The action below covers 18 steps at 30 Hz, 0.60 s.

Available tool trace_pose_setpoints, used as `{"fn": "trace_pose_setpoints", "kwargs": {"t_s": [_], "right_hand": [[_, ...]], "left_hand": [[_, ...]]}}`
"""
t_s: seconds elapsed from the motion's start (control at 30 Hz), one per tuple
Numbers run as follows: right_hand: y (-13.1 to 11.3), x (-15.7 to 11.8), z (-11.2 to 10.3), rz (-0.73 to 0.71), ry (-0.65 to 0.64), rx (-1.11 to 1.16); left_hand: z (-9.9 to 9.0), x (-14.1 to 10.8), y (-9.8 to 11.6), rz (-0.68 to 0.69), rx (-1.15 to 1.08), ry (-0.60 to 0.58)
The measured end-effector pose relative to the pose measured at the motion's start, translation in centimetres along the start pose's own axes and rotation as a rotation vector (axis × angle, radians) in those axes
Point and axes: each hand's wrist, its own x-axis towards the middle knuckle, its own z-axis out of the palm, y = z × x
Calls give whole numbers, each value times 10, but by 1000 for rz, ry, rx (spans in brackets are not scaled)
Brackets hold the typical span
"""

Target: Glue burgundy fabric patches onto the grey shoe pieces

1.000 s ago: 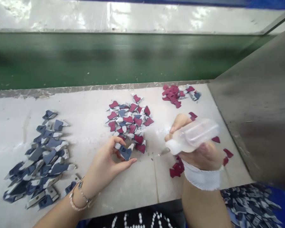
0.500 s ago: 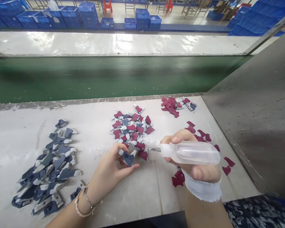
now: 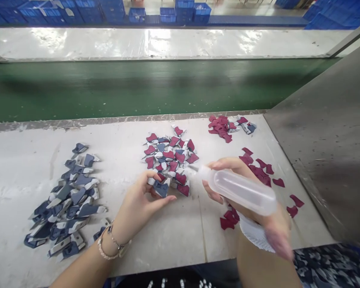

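My left hand (image 3: 138,206) holds a small blue-and-white plastic part (image 3: 161,189) between its fingers, with the thumb stretched out below it. My right hand (image 3: 228,164) grips a translucent squeeze bottle (image 3: 243,191) lying tilted across it, nozzle to the left; the thumb stands away from the bottle and is blurred. The bottle's thin tip is smeared and hard to make out. Just beyond my left hand lies a cluster of similar parts, many topped with a dark red piece (image 3: 169,155). Loose dark red pieces (image 3: 259,174) lie beyond and under my right hand.
A heap of blue-and-white parts (image 3: 84,180) spreads over the left of the white table (image 3: 168,240). Another red pile (image 3: 219,126) is at the back. A metal panel (image 3: 327,152) bounds the right side. Beyond runs a green belt (image 3: 138,88), with blue crates (image 3: 168,15) farther off.
My right hand has turned the bottle so its base points lower, and its tip has drawn up from a red-topped part. My left hand keeps its part. The camera view has shifted slightly.
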Motion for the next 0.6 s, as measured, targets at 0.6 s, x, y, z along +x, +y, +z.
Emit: {"fn": "trace_pose_setpoints", "kwargs": {"t_s": [0.6], "right_hand": [[61,-39,50,325,-47,-617]], "left_hand": [[-5,1,-8,3,-10,91]]}}
